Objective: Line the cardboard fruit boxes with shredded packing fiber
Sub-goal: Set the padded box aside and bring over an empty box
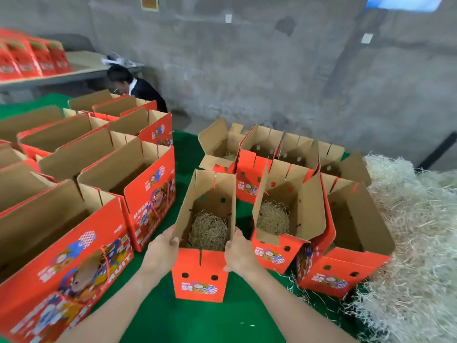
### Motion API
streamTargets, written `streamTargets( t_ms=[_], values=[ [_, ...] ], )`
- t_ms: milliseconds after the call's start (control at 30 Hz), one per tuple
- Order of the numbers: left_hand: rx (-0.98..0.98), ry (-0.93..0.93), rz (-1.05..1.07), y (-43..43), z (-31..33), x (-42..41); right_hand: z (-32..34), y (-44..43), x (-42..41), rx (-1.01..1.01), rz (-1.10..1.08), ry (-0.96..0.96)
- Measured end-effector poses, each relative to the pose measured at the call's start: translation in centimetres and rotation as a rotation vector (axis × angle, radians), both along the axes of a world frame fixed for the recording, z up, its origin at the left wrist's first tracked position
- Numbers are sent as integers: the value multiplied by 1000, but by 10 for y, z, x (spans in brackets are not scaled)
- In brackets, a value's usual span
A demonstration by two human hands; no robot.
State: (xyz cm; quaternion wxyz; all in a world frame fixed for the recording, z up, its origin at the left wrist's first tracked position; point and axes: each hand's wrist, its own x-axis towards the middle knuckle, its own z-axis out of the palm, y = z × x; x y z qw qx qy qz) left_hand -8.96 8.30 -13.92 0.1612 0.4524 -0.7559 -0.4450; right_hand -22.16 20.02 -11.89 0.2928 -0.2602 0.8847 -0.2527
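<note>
Roughly upright box, long axis pointing away.

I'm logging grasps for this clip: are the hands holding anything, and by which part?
The open red box: the left hand grips the near end of its left flap, the right hand its right wall near the top.

Both arms are out in front, left forearm and right forearm angling inward. The left hand grips the box wall beside it, thumb hooked over the rim. The right hand clamps the opposite wall, fingers curled.
</note>
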Motion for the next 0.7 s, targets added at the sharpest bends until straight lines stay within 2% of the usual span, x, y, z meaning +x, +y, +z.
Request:
streamTargets(
  t_ms=[300, 433, 567, 633, 700],
  values=[
    [212, 129, -258, -61, -7, -93, 2, -33, -31, -46, -85, 325],
    [253, 143, -352, -69, -6, -130, 5, -37, -47, 161, -93, 490],
    [241, 123, -423, -77, -8, -153, 3, -32, -71, 286, -92, 740],
    [231, 117, -432, -78, -7, -161, 4, -32, -83, 319, -96, 702],
    [218, 111, -443, -78, -5, -169, 5, -33, -92, 327, -99, 533]
  ],
)
